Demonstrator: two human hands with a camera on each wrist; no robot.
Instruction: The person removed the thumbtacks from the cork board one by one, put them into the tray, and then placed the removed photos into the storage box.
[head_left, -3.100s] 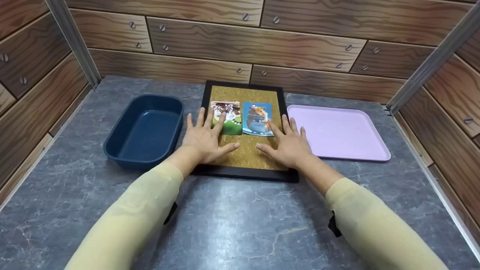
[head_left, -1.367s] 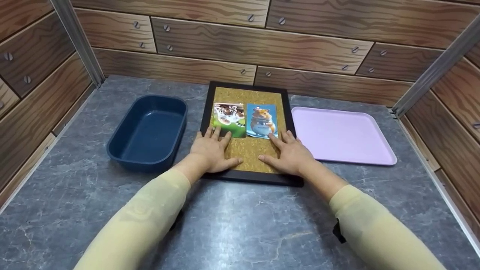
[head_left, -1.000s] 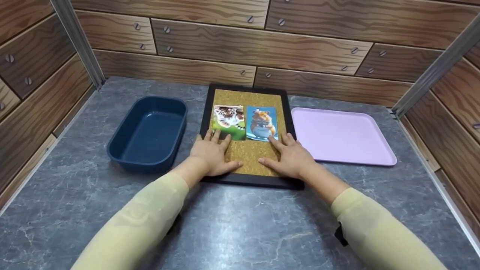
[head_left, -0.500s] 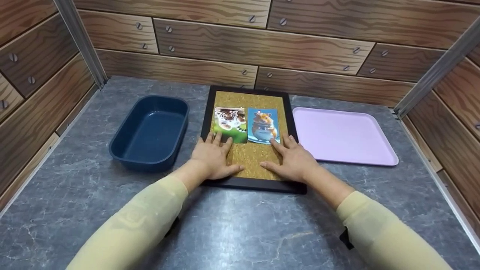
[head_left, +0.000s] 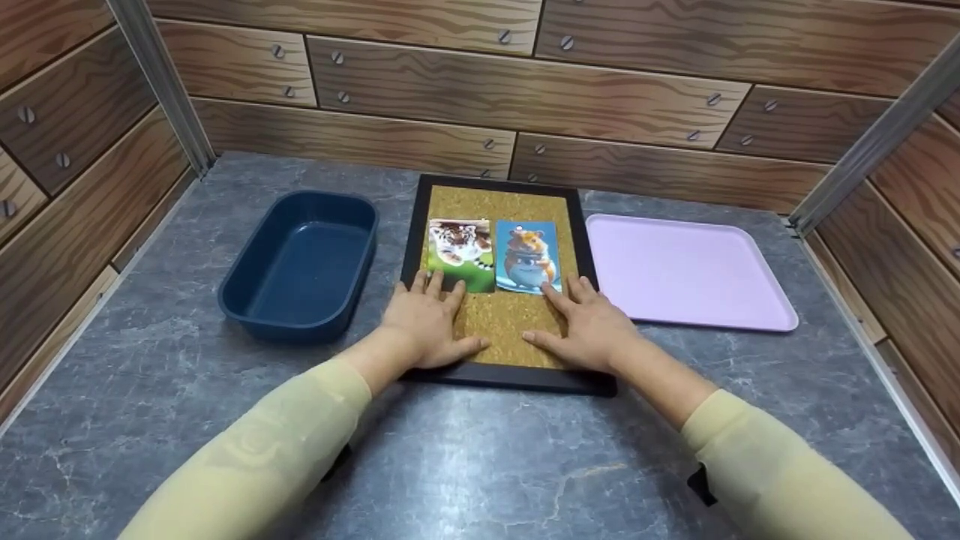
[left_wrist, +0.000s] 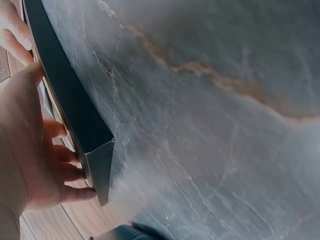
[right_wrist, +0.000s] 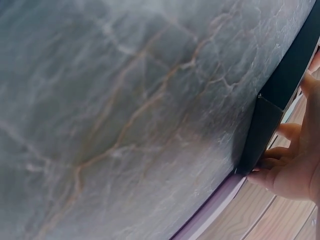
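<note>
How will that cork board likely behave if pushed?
The cork board should stay rigid, given its thick black frame. Lying flat, it will probably slide rather than tip; the shiny table may offer little grip.

Remotely, I look forward and down through the head view over the grey marble-patterned tabletop [head_left: 487, 465], while 2 low, closer, sideways-tilted wrist views face near corners of the black-framed rectangular cork board [head_left: 499, 322], whose front edge all 3 share.
</note>
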